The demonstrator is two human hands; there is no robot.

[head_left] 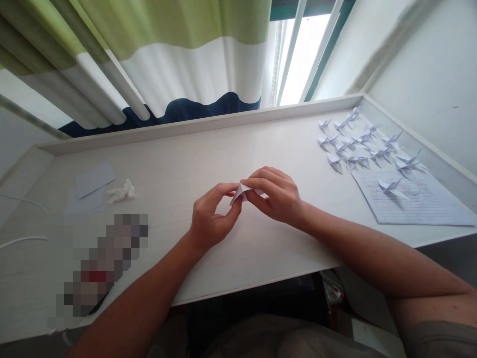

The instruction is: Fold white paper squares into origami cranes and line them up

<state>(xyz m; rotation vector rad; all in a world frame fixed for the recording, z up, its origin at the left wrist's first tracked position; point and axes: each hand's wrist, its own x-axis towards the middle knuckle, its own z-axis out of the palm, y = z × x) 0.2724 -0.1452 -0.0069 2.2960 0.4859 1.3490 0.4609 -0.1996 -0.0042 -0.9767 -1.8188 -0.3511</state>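
A small folded piece of white paper [239, 193] is held just above the white desk [179, 174], near its middle. My left hand [210, 216] pinches the paper's left side between thumb and fingers. My right hand [276, 194] grips its right side, fingers curled over the top. Both hands are closed on the paper. Most of the fold is hidden by my fingers.
Several finished paper cranes [363, 144] lie at the desk's far right; one more crane [389, 186] rests on a lined sheet [413, 201]. Blank paper pieces [93, 181] and a crumpled scrap [121, 191] lie at the left, with white cables [22, 242]. A curtain [156, 64] hangs behind.
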